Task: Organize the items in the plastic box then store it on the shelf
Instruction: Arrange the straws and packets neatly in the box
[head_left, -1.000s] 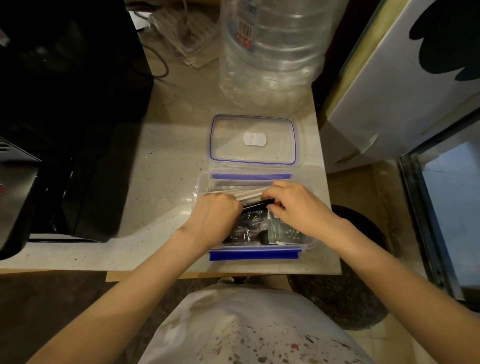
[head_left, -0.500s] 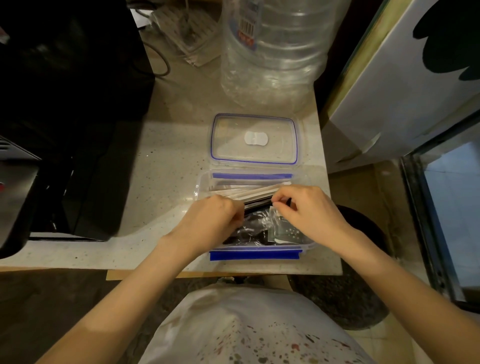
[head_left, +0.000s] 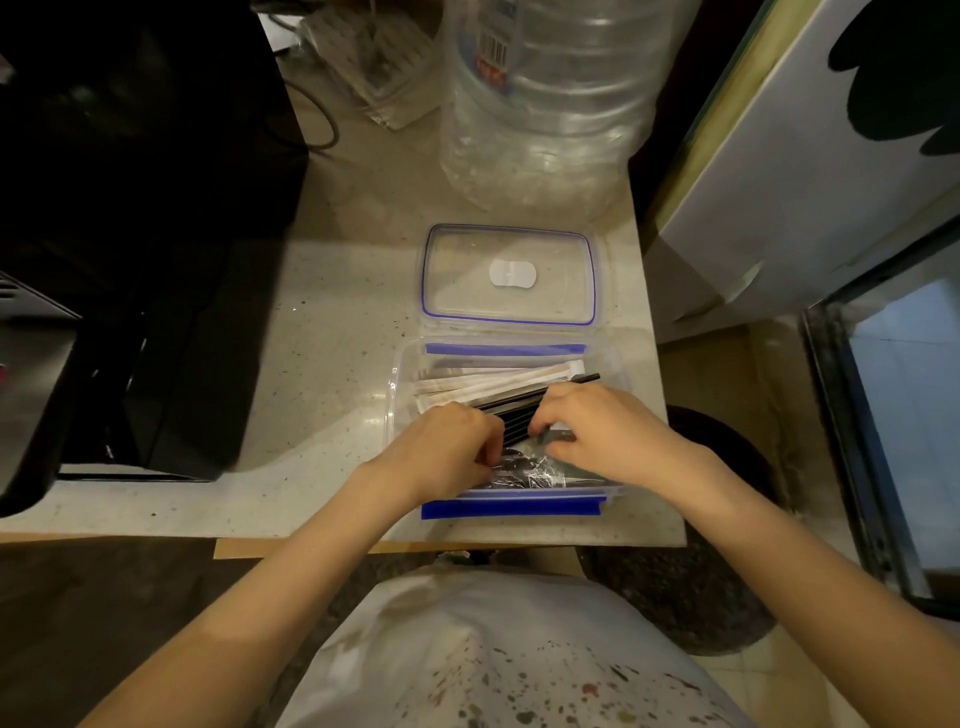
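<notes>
A pale speckled table (head_left: 332, 332) fills the middle of the frame. On it, lower centre, sits an open plastic box (head_left: 402, 374), its clear lid (head_left: 506, 275) just behind. A big water bottle (head_left: 545, 104) stands at top centre, a black appliance (head_left: 145, 208) at left.

The left hand (head_left: 451, 451) and right hand (head_left: 602, 434) cover the box (head_left: 402, 384) contents. The water bottle (head_left: 550, 98) is cut off at the top edge

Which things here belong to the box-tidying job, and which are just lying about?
Job: plastic box, its lid, paper-wrapped sticks, black sticks, left hand, right hand.
Lying about: big water bottle, black appliance, cable.
</notes>
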